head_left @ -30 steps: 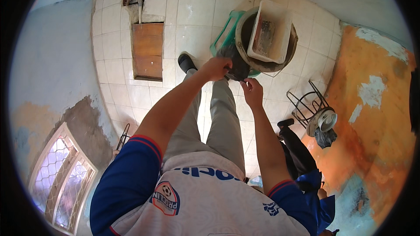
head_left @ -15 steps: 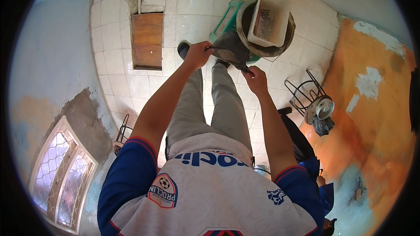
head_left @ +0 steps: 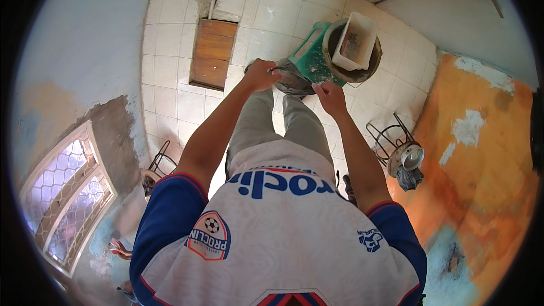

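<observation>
A dark grey plastic bag (head_left: 293, 79) stretches between my hands, low in front of my legs. My left hand (head_left: 262, 76) is closed on its left edge, and my right hand (head_left: 330, 98) pinches the other side. Just beyond stands a green plastic stool (head_left: 313, 62) with pale specks on its top. Beside or partly over it rests a dirty round bucket (head_left: 372, 69). A whitish rectangular tub (head_left: 356, 42), stained inside, sits tilted in the bucket's mouth. What the bag holds, if anything, cannot be made out.
To the right a metal-legged stool (head_left: 391, 144) bears a pale round container (head_left: 412, 156) and a dark bag. Another stool (head_left: 156, 173) stands by the left wall. A brown wooden panel (head_left: 213, 54) is set into the tiled floor (head_left: 275, 14), with a pipe and opening beyond.
The bag has come away from the bucket's side, toward my legs, uncovering the green stool's top. My view has shifted, and the dark-clothed person at the right is mostly out of it.
</observation>
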`<state>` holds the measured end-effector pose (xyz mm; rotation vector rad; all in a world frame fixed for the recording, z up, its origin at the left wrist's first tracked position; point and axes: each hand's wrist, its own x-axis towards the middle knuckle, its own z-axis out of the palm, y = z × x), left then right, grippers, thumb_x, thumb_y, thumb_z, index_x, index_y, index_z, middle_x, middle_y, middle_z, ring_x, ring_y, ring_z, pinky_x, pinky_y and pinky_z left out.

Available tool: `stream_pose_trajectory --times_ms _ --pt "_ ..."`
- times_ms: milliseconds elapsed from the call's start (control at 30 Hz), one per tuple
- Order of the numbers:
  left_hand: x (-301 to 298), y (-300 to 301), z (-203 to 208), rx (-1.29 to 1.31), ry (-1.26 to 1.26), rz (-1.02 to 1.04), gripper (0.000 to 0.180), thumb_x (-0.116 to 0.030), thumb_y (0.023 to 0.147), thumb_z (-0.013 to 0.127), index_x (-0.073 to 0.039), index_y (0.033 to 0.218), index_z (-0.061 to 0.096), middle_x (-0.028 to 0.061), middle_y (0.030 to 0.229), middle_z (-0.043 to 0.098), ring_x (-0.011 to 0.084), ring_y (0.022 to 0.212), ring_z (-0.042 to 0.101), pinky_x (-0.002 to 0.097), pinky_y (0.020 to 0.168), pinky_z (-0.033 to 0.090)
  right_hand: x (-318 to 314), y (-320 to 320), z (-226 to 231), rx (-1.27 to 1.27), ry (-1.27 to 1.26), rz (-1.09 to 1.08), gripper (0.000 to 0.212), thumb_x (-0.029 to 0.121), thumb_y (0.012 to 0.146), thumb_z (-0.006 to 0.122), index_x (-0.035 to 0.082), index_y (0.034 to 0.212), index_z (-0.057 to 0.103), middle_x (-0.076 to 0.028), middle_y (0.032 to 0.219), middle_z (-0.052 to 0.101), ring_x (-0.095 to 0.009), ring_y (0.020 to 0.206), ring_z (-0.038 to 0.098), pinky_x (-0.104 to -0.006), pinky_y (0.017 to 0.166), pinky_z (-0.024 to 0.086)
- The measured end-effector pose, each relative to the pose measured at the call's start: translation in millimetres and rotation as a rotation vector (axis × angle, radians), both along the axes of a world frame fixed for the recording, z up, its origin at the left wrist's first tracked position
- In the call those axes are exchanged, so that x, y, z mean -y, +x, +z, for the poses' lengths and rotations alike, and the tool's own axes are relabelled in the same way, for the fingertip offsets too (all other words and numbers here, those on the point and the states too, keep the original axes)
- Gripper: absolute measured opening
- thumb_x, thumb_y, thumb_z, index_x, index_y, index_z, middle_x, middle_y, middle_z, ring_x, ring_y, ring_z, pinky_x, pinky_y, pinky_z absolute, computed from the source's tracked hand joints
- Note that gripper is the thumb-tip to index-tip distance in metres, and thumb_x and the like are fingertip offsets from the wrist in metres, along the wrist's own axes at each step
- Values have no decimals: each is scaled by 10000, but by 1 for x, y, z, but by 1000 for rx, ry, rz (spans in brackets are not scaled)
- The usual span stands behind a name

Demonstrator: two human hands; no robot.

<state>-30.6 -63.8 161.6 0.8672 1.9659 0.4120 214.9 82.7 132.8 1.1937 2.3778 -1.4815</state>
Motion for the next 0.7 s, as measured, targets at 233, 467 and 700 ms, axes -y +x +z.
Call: stream_pose_trajectory --times_ms 233,467,700 --pt "75 -10 75 499 380 607 177 -146 920 655 -27 1045 695 -12 784 595 92 742 560 253 703 459 13 -65 83 -155 125 30 342 291 875 711 -1 714 631 -150 707 581 -331 657 584 -427 626 453" --pt "83 -68 142 815 606 734 467 -91 939 596 -84 1403 538 -34 891 558 74 770 498 233 738 434 18 -124 160 -201 582 249 265 249 880 684 58 699 654 -118 716 584 -332 679 627 -440 598 490" --pt "81 -122 195 878 593 641 488 -90 945 591 -47 1417 476 -28 856 520 77 729 449 242 695 399 43 -162 173 -280 593 87 173 210 823 687 57 749 656 -115 758 607 -334 712 633 -452 627 507"
